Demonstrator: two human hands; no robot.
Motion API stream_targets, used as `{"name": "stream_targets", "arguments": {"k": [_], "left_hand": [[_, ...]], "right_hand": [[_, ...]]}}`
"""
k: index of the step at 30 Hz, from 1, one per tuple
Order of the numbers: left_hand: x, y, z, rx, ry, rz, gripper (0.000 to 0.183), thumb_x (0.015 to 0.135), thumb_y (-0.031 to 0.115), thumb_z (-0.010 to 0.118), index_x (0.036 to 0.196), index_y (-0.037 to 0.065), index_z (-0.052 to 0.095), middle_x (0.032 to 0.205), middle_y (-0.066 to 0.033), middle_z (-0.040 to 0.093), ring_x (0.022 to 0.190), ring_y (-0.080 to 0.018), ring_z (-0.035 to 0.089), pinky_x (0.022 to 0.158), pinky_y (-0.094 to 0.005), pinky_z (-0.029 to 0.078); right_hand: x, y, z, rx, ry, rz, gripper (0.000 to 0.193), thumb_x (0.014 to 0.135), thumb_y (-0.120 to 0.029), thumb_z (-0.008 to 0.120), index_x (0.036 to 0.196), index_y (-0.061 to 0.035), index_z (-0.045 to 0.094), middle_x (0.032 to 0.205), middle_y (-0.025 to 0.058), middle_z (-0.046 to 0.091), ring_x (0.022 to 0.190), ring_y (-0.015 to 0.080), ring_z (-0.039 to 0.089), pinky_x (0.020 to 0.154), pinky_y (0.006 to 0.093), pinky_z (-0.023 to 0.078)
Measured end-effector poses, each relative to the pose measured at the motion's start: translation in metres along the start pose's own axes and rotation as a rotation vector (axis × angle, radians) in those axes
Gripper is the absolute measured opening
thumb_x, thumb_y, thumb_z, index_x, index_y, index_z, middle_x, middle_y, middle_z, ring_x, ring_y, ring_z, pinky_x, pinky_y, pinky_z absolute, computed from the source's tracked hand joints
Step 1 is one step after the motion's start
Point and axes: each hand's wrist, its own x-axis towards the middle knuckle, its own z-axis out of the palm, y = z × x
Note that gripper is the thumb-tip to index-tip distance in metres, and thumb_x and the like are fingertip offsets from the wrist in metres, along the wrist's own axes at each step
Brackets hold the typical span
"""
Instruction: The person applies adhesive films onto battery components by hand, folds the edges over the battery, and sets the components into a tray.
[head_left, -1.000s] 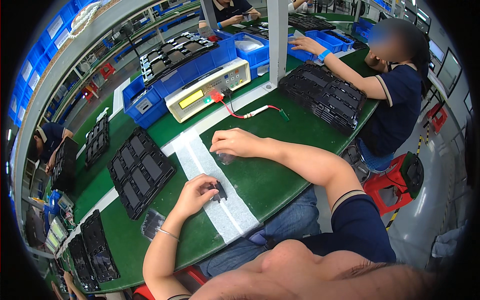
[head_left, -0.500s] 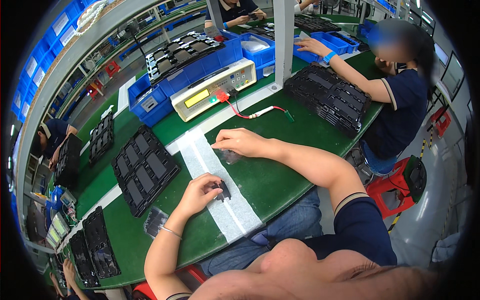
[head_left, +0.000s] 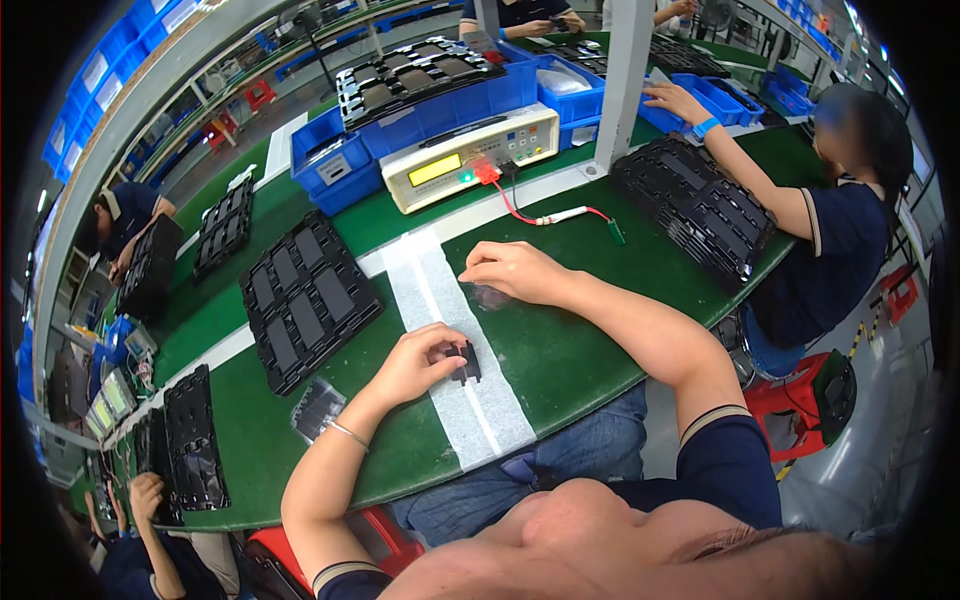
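Note:
My left hand point(head_left: 418, 364) pinches a small flat black part point(head_left: 466, 366) between thumb and fingers. The part lies over a pale cloth strip point(head_left: 455, 410) that has a white line down its middle. Farther off, my right hand point(head_left: 518, 272) rests by the strip's right edge, fingertips pressed together and pointing down. Whatever those fingers hold is too small or hidden to make out. Under the right hand is a bit of crumpled clear plastic point(head_left: 489, 297). Beside my left wrist lies a clear plastic piece with dark parts point(head_left: 317, 408).
A black tray point(head_left: 306, 300) with grey rectangles lies to the left on the green table point(head_left: 560, 375). Behind stands a tester point(head_left: 470, 160) with red and black leads, next to blue bins point(head_left: 335, 165). Stacked black trays point(head_left: 695, 205) and a co-worker's arm point(head_left: 755, 170) are at the right.
The whole view has shifted as my head moved. Both hands keep nearly the same places on the strip, and the left still pinches the black part.

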Motion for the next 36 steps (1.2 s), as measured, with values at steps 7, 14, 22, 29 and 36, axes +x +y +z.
{"name": "stream_targets", "arguments": {"k": [7,14,22,29,36], "left_hand": [[0.0002,0.0056,-0.0009,0.042,-0.036,-0.014,0.022,0.072,0.001,0.064,0.093,0.002,0.058,0.084,-0.0039,0.056,0.069,-0.0099,0.052,0.058,-0.0215,0.044],[-0.0008,0.0033,0.0007,0.017,-0.032,-0.002,0.022,0.071,0.0,0.064,0.093,0.001,0.057,0.084,-0.0038,0.056,0.071,-0.0101,0.052,0.06,-0.0209,0.044],[0.0005,0.0015,0.0017,-0.052,-0.004,-0.052,0.022,0.071,-0.003,0.064,0.092,0.0,0.057,0.083,-0.0045,0.055,0.066,-0.0077,0.052,0.059,-0.0198,0.043],[0.0017,0.0024,0.0001,0.015,-0.009,-0.03,0.021,0.071,-0.003,0.064,0.092,-0.001,0.057,0.082,-0.0039,0.054,0.066,-0.0072,0.051,0.058,-0.0194,0.043],[0.0002,0.0006,0.0013,-0.046,-0.006,-0.058,0.021,0.072,-0.003,0.063,0.092,0.0,0.058,0.082,-0.0037,0.054,0.068,-0.0072,0.051,0.058,-0.0193,0.043]], "right_hand": [[0.0011,-0.0023,-0.0016,0.001,-0.014,0.033,0.017,0.071,-0.005,0.061,0.088,-0.0073,0.061,0.088,0.0052,0.057,0.074,0.0227,0.06,0.064,0.0314,0.05],[-0.0013,-0.0028,-0.0033,-0.004,-0.019,-0.03,0.014,0.072,-0.009,0.062,0.085,-0.0074,0.058,0.087,0.0055,0.056,0.075,0.0251,0.059,0.064,0.0339,0.049],[0.0005,-0.0046,-0.004,-0.014,-0.02,0.044,0.017,0.07,-0.002,0.057,0.087,-0.0063,0.055,0.09,0.0056,0.053,0.076,0.0255,0.059,0.064,0.0338,0.049],[-0.0007,-0.0003,-0.0055,-0.035,-0.007,0.029,0.018,0.07,0.002,0.055,0.087,-0.0059,0.054,0.09,0.0056,0.053,0.078,0.0256,0.058,0.065,0.0327,0.048],[0.0002,-0.0036,-0.003,-0.031,0.016,-0.008,0.016,0.07,0.001,0.056,0.085,-0.0056,0.054,0.089,0.0059,0.053,0.078,0.0253,0.058,0.066,0.0328,0.048]]}}
